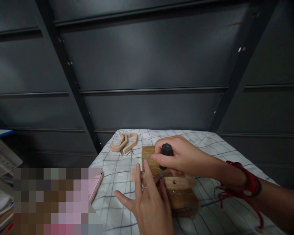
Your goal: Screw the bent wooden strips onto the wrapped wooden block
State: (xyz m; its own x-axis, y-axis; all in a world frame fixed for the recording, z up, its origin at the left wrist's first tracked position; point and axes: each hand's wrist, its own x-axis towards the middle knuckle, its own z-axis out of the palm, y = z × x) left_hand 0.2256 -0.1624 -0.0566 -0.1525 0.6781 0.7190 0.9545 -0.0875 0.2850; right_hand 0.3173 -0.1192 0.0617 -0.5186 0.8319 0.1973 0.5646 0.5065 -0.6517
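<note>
My right hand (183,156) is closed round a dark tool handle (166,150) that points down onto a pale wooden strip with a hole (178,182). The strip lies across a brown wooden block (183,202) on a checked cloth (117,173). My left hand (149,202) rests with fingers stretched out flat on the near end of the strip, a ring on one finger. Red cords wrap my right wrist (247,182).
Curved pale wooden pieces (124,142) and a few small screws (127,152) lie at the cloth's far left corner. A pink phone (95,184) sits at the cloth's left edge. Dark metal shelving (147,65) stands behind. Papers are stacked at far left (0,163).
</note>
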